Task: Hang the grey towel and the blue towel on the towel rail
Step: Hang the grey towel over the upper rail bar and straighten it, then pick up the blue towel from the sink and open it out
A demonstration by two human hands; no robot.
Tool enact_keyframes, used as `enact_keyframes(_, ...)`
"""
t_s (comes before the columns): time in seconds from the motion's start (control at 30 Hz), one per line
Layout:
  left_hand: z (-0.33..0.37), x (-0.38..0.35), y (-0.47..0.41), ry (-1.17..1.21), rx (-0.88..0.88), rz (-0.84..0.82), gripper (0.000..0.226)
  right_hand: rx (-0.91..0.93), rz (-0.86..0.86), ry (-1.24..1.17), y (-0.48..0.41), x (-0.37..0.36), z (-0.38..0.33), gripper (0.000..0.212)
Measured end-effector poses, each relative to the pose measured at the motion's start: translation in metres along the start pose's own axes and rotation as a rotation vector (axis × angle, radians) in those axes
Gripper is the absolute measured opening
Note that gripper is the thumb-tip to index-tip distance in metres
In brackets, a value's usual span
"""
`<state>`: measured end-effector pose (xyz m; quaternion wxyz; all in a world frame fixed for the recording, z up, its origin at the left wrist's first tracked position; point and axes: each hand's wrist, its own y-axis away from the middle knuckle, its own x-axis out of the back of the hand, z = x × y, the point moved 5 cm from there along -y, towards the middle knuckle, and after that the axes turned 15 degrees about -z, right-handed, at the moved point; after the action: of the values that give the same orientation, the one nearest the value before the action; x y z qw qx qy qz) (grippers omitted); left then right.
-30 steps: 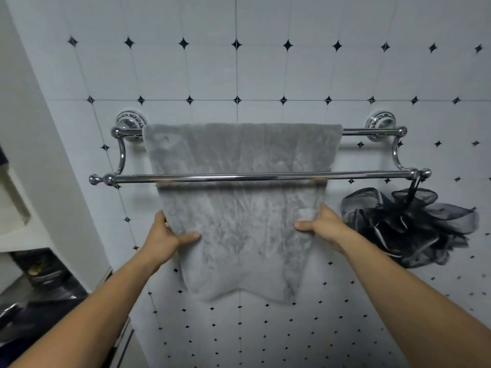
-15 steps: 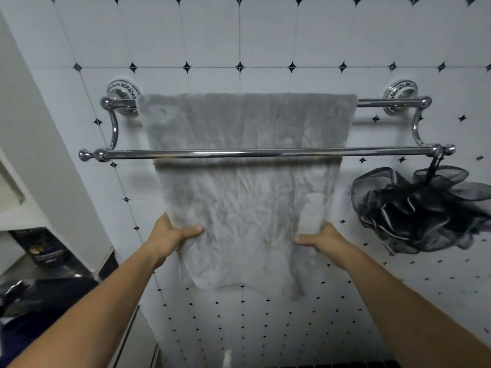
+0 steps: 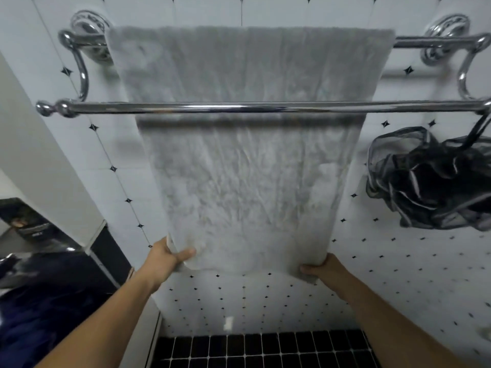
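Note:
The grey towel [image 3: 247, 181] hangs over the back bar of the chrome double towel rail [image 3: 265, 107] and drops behind the front bar. My left hand [image 3: 164, 258] pinches the towel's lower left corner, thumb in front. At the lower right corner my right hand [image 3: 324, 269] grips the cloth. A dark blue cloth [image 3: 39, 301], possibly the blue towel, lies at the lower left, blurred.
A black mesh bath sponge [image 3: 430, 181] hangs by a cord from the right end of the front bar. White wall tiles with small black diamonds surround the rail. Black floor tiles [image 3: 265, 349] show at the bottom. A white partition [image 3: 39, 155] stands at left.
Both hands slid down the towel's sides to its bottom corners, pulling it straight. The view moved closer and tilted down.

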<state>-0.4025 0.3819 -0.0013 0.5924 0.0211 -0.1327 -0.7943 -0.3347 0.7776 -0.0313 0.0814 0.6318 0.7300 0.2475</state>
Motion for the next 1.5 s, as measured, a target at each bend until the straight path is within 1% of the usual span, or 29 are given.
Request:
enact_keyframes(0.07,-0.012,-0.003,0.002,-0.077,0.031,-0.020,0.032,0.006,0.009,0.006,0.002,-0.003,0.010,0.054)
enact_keyframes(0.13,-0.018,0.009,0.001,-0.099,0.037,0.035,0.024,0.020,0.094,0.049,0.001,0.008,0.013,0.054)
enact_keyframes(0.23,-0.018,0.020,0.001,-0.103,0.020,0.073,0.017,0.006,0.185,0.112,-0.001,0.023,0.016,0.034)
enact_keyframes(0.3,-0.019,0.018,0.003,-0.087,0.005,0.087,0.018,-0.008,0.223,0.123,-0.004,0.023,0.021,0.027)
enact_keyframes(0.4,-0.020,0.016,0.008,-0.057,-0.001,0.106,0.017,-0.006,0.293,0.190,-0.006,0.025,0.022,0.025)
enact_keyframes(0.5,-0.024,0.020,0.013,0.010,0.016,0.133,0.013,-0.008,0.325,0.210,-0.006,0.026,0.024,0.029)
enact_keyframes(0.6,-0.029,0.018,0.017,0.032,0.017,0.166,0.022,-0.006,0.322,0.187,-0.003,0.024,0.027,0.031)
enact_keyframes(0.7,-0.032,0.012,0.024,0.046,0.023,0.149,0.021,0.030,0.253,0.078,0.001,0.017,0.033,0.028)
enact_keyframes(0.77,-0.039,0.011,0.033,0.003,0.064,0.117,0.019,0.028,0.209,0.057,0.006,0.012,0.039,0.023)
enact_keyframes(0.8,-0.044,0.012,0.039,-0.034,0.100,0.108,0.019,0.008,0.185,0.042,0.009,0.008,0.045,0.021)
enact_keyframes(0.9,-0.062,0.020,0.065,-0.066,0.213,0.112,0.026,-0.080,0.075,-0.001,0.017,-0.009,0.062,0.026)
enact_keyframes(1.0,-0.078,0.037,0.102,-0.110,0.296,0.136,0.030,-0.099,-0.057,0.132,0.019,-0.040,0.064,0.016)
enact_keyframes(1.03,-0.081,0.045,0.115,-0.128,0.310,0.143,0.029,-0.087,-0.107,0.185,0.018,-0.055,0.061,0.018)
enact_keyframes(1.13,-0.086,0.073,0.156,-0.192,0.314,0.202,0.022,-0.039,-0.230,0.290,0.011,-0.112,0.042,0.019)
enact_keyframes(1.27,-0.088,0.117,0.210,-0.242,0.303,0.262,0.010,0.037,-0.385,0.363,-0.001,-0.204,-0.003,0.023)
enact_keyframes(1.4,-0.108,0.176,0.265,-0.257,0.328,0.350,0.006,0.111,-0.524,0.394,-0.008,-0.313,-0.050,0.023)
enact_keyframes(1.5,-0.130,0.220,0.301,-0.296,0.354,0.368,0.006,0.155,-0.603,0.407,-0.011,-0.398,-0.075,0.023)
